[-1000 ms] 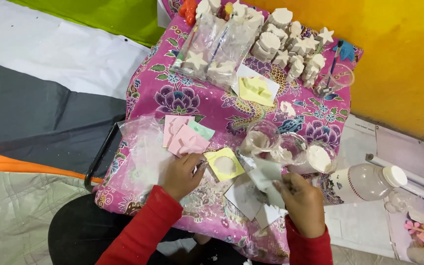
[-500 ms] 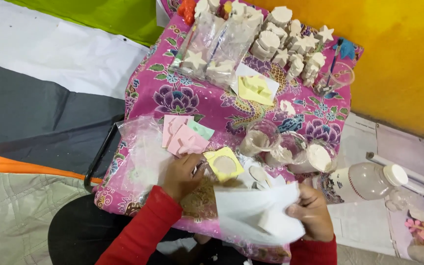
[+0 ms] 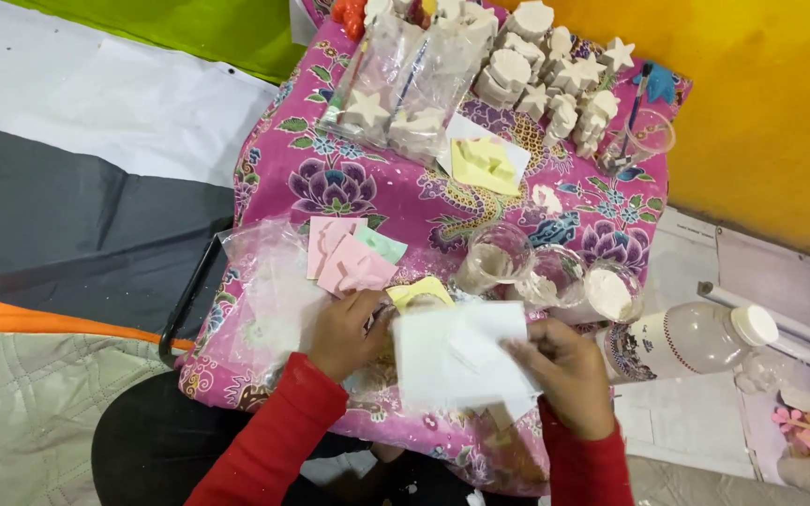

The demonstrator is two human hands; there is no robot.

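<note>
Above pink floral cloth (image 3: 377, 192): both hands, left (image 3: 349, 330), right (image 3: 564, 375), pinch white paper sheet (image 3: 457, 356); clear star packets (image 3: 405, 80) behind.

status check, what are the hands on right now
Left hand and right hand both grip a white sheet, held flat over the pink floral cloth. Three clear cups sit just beyond it; nothing lies between the hands.

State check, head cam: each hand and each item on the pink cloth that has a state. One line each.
left hand: grips the white sheet's left edge
right hand: grips the sheet's right side
white sheet: held up, flat, facing the camera
three clear cups: upright, open, white stuff inside
plastic bottle: on its side, capped
pink foam moulds: flat, overlapping
plaster figures: standing, unpainted
</note>
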